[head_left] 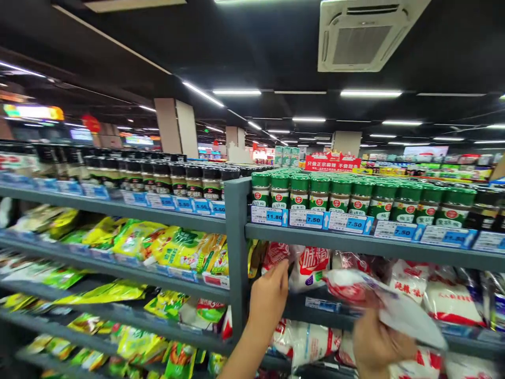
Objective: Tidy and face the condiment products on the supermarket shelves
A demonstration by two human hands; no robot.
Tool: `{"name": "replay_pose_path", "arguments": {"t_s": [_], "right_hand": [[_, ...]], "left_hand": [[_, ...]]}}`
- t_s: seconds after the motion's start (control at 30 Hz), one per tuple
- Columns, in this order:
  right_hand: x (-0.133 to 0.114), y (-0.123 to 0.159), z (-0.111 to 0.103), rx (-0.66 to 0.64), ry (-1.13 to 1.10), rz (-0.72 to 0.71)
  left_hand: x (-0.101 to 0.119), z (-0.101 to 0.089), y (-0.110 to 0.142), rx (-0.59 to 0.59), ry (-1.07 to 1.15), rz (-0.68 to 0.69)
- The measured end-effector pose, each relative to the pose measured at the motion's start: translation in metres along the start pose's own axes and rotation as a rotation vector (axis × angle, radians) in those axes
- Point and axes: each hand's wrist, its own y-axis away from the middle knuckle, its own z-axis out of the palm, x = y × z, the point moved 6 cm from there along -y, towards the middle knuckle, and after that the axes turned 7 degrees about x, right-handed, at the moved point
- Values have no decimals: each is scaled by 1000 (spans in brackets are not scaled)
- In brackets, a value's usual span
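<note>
My left hand (271,289) reaches into the shelf with curled fingers, closed at the edge of a red seasoning bag (277,253); its fingertips are partly hidden. Beside that bag stands a white seasoning bag with red print (313,263). Lower right, my right hand (381,339) is closed around a white and red plastic bag (410,313). This held bag is tilted, smeared by motion, and in front of the shelf. Behind it, more white bags with red lettering (452,297) sit on the same shelf.
A grey upright post (238,252) divides the shelving. Green-capped spice jars (339,195) line the top shelf above price tags (310,218). Black-capped jars (187,179) and yellow seasoning packets (183,247) fill the left side. More white bags (313,342) lie on the shelf below.
</note>
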Motion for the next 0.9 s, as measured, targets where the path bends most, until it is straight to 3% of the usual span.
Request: {"name": "replay_pose_path", "arguments": {"t_s": [0.03,0.1,0.17,0.23,0.3,0.47,0.6,0.67,0.77,0.83,0.9], "right_hand": [[-4,0,7,32,13,-30],[-8,1,30,-112,0,-43],[-6,4,53,-395,-28,15],[-2,3,61,-551,1,68],[3,-2,61,-627,90,86],[15,-14,74,-835,236,102],[15,-14,85,-840,351,59],[7,-13,77,-854,358,17],[-2,-21,41,-826,272,1],[-1,-38,4,-664,233,22],[6,-59,-33,-422,284,22]], "left_hand": [[2,9,-2,-128,-13,-6],[0,17,-3,-290,-17,-45],[-1,11,-4,-260,70,-23],[1,-2,-4,-138,212,35],[4,-11,1,-62,321,56],[24,-2,12,-150,342,-21],[35,9,9,-122,248,-95],[38,14,7,-104,194,-104],[35,23,4,-105,180,-155],[29,26,4,-93,208,-207],[28,23,6,-25,229,-223]]}}
